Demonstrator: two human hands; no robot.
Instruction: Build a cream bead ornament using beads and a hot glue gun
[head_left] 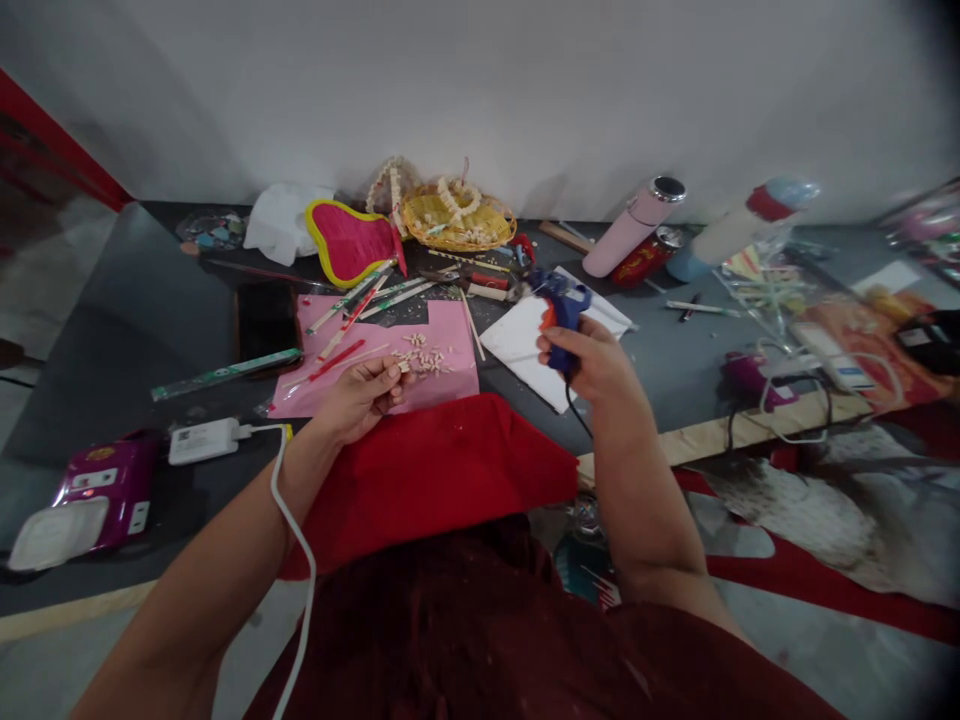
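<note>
Both arms are bare and reach forward over the bench (pixel 637 330). The left hand (pixel 373 393) is turned inward, thumb and fingertips pinched together, the other fingers curled. The right hand (pixel 581 358), well apart from it, is wrapped in a grip, forearm angled up from the elbow.

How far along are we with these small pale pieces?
Looks done: the pale ring in the yellow basket, its pieces apparently joined.
In hand: the left hand pinches a pale piece; the right hand holds the blue corded tool.
Probably left: the loose pieces scattered on the pink sheet; how many are needed, I can't tell.
</note>
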